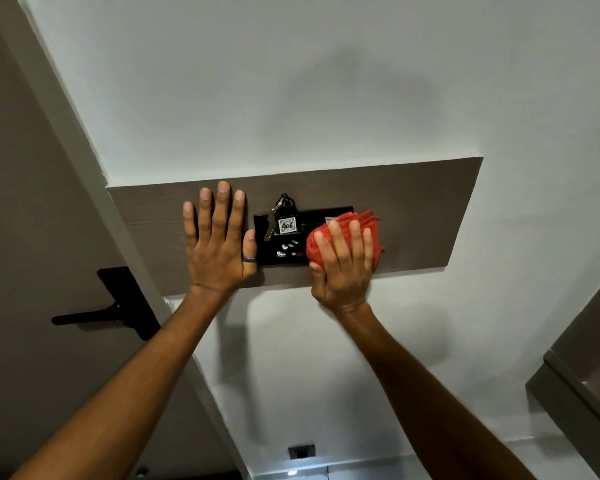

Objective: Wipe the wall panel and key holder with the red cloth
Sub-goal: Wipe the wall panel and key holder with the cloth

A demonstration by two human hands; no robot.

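Both forearms reach up to the wall panel [413,209]. Left hand [219,244] lies flat, fingers spread; right hand [343,268] holds the red cloth [347,233] against the key holder [291,252]. A careless sweep might knock off the hanging key [286,220].

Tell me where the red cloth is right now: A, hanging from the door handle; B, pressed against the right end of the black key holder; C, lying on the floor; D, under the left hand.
B: the right hand presses the red cloth against the right end of the black key holder, while the left hand lies flat on the wall panel.
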